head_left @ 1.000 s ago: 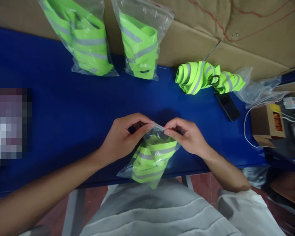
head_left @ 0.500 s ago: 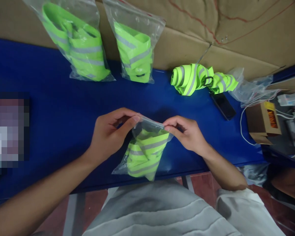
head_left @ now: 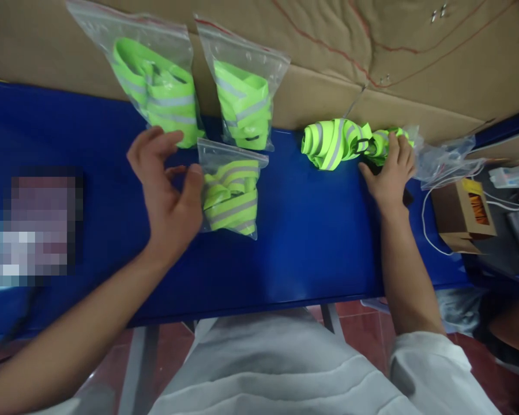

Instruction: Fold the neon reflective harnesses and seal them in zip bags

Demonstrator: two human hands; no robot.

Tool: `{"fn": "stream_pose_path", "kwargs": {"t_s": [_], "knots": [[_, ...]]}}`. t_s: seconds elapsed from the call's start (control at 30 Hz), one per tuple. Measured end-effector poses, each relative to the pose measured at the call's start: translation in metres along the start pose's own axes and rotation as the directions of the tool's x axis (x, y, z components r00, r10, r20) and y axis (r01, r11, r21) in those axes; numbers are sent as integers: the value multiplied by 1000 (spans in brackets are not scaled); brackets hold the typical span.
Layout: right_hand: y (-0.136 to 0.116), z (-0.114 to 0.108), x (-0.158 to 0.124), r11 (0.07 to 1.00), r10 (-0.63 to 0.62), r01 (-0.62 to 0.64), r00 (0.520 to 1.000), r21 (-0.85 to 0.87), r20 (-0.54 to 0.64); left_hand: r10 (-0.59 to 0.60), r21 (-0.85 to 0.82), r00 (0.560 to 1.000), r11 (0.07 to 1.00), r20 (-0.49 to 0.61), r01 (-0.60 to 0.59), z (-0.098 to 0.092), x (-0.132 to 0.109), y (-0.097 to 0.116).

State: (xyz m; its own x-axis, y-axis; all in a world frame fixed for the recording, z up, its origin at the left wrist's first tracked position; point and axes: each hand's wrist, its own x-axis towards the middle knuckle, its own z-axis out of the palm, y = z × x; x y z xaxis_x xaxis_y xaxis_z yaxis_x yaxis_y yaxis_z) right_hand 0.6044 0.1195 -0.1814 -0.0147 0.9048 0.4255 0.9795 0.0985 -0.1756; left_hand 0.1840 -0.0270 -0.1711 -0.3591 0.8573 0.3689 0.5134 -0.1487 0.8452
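Observation:
A small clear zip bag (head_left: 231,193) with a folded neon-green reflective strap inside lies on the blue table (head_left: 311,242). My left hand (head_left: 166,190) is just left of it, fingers spread, the thumb touching the bag's left edge. My right hand (head_left: 389,173) reaches to the far right and rests on the end of a loose rolled neon-green strap (head_left: 341,141), fingers laid over it. Two larger filled bags, one on the left (head_left: 155,80) and one beside it (head_left: 242,92), lean against the cardboard behind.
Cardboard sheets (head_left: 415,63) line the back of the table. Empty clear bags (head_left: 445,158) lie right of the loose strap. A small brown box (head_left: 462,216) and white cables sit at the right end. A blurred patch covers the left side.
Both hands let go of the small bag, which now lies farther back on the table. My left hand opened beside it; my right hand moved right onto the loose strap.

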Motion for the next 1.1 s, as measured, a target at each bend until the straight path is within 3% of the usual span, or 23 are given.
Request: {"fn": "stream_pose_path", "kwargs": {"t_s": [0.03, 0.1, 0.2, 0.23, 0.3, 0.37, 0.4, 0.43, 0.5, 0.53, 0.57, 0.6, 0.63, 0.7, 0.8, 0.9, 1.0, 1.1], "knots": [[2, 6, 8, 1000, 14, -15, 1000, -24, -18, 130, 114, 991, 985, 23, -132, -1, -6, 6], [3, 14, 23, 995, 26, -28, 999, -92, -21, 359, 224, 927, 899, 113, -376, -1, -16, 15], [2, 10, 40, 984, 34, -30, 999, -173, 17, 581, 196, 761, 742, 288, -641, -1, -26, 21], [3, 5, 41, 984, 50, -52, 999, -173, -18, 630, 167, 705, 695, 326, -699, 0, -28, 22], [6, -9, 38, 992, 67, -84, 982, -90, -179, 672, 101, 615, 637, 412, -764, 3, -33, 23], [3, -26, 29, 993, 60, -13, 920, 121, -388, 692, 13, 559, 623, 457, -782, 7, -39, 24], [-3, -34, 22, 961, 78, 68, 864, 269, -498, 694, -34, 546, 632, 469, -774, 10, -42, 25], [-12, -42, 14, 893, 139, 144, 812, 426, -567, 686, -81, 550, 657, 476, -749, 12, -45, 26], [-42, -54, -8, 628, 282, 224, 826, 745, -487, 607, -192, 606, 770, 515, -608, 17, -52, 29], [-61, -58, -23, 435, 371, 154, 867, 887, -333, 534, -252, 650, 840, 541, -481, 19, -55, 31], [-82, -60, -40, 270, 345, -25, 936, 963, -72, 446, -308, 695, 894, 564, -324, 21, -57, 32], [-103, -59, -58, 166, 288, -199, 947, 966, 146, 354, -352, 731, 921, 583, -165, 23, -59, 34], [-122, -57, -76, 115, 224, -353, 920, 929, 322, 274, -377, 753, 926, 599, -37, 25, -60, 34], [-152, -50, -110, 141, 75, -545, 838, 826, 540, 183, -371, 771, 926, 611, 74, 27, -59, 35], [-169, -38, -139, 268, -76, -546, 809, 794, 583, 125, -331, 770, 936, 626, 117, 28, -55, 35], [-163, -36, -141, 395, -111, -393, 877, 831, 467, 7, -422, 776, 842, 631, 335, 27, -50, 36], [-154, -39, -136, 480, -157, -164, 950, 862, 269, -116, -481, 737, 688, 666, 543, 26, -47, 37], [-150, -42, -135, 554, -298, 102, 951, 826, 83, -234, -497, 712, 573, 662, 651, 24, -43, 36]]}}
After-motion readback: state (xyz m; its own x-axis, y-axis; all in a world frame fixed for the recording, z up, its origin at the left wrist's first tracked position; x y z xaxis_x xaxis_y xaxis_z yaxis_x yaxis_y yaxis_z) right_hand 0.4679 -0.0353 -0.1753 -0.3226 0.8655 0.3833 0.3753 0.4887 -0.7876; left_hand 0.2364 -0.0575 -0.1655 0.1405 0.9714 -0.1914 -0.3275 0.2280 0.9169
